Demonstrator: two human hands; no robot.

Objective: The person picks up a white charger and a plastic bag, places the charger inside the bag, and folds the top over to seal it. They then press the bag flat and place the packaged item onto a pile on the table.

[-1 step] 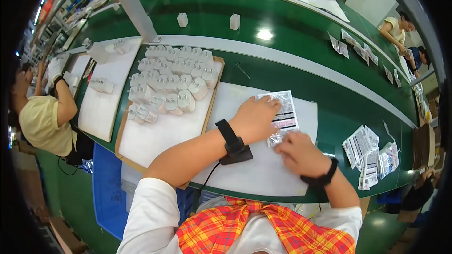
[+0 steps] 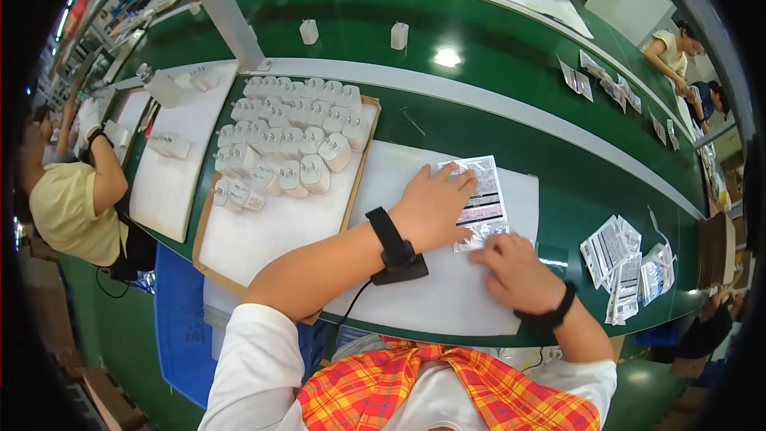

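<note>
1. Right hand [image 2: 523,271] shifted slightly bodyward, fingers curled; cannot tell whether gripping.
2. White plug adapters [image 2: 291,140] stand clustered.
3. Left hand [image 2: 431,211] lies outspread on foil pouch [image 2: 490,193], fine print illegible, atop white mat [image 2: 451,295].
4. Printed pouches [image 2: 603,249] lie rightmost.

printed silvery pouch [image 2: 488,191], flat, on white board [image 2: 447,299]

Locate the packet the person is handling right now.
In the head view, right of centre: the packet lies on the white mat, under the fingers of the left hand, with the right hand by its near end.
</note>
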